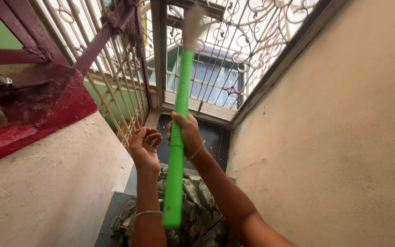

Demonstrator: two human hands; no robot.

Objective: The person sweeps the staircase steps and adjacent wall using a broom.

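Head view looks up a green broom handle (177, 137), raised upright toward the scrolled window grille (234, 50), its pale bristles (193, 25) blurred against it. Her right hand (186, 133) is wrapped around the handle mid-shaft. Beside it, the left hand (144, 147) hangs loosely curled, holding nothing, near the red ledge (37, 114).

Broom handle (177, 137) in right hand (186, 135), left hand (145, 147) just beside it; window grille (216, 50) above both; ledge (33, 110) left, wall (334, 137) right.
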